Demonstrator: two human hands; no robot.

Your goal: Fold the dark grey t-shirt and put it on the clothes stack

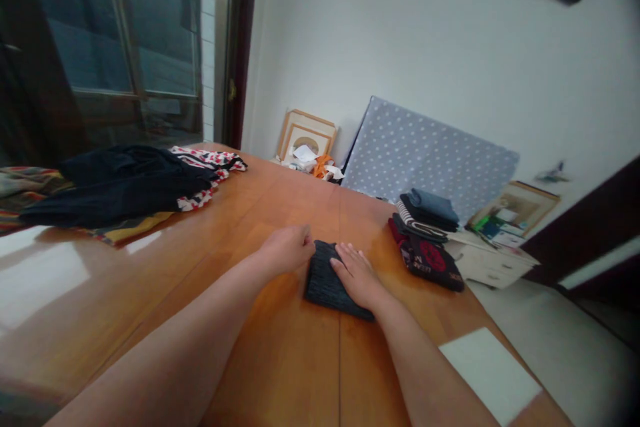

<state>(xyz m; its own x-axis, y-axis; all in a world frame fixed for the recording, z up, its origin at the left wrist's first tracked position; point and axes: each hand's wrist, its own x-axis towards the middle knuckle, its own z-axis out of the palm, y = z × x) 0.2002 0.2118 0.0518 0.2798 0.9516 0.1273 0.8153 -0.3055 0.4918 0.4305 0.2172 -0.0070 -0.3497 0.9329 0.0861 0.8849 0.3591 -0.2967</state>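
A dark blue-grey folded garment point(330, 283) lies as a small flat rectangle on the wooden table point(280, 360). My left hand point(289, 248) is closed in a pinch at the garment's upper left corner; the exact grip is partly hidden by the fingers. Flat across the garment's right side rests my right hand point(357, 275), fingers stretched out and slightly apart, pressing from above.
To the right stands a stack of folded clothes point(427, 233). A pale square sheet point(493, 373) lies by the table's right edge. Loose dark clothing point(125, 187) is heaped at the left. Beyond the table leans a grey polka-dot panel point(425, 153).
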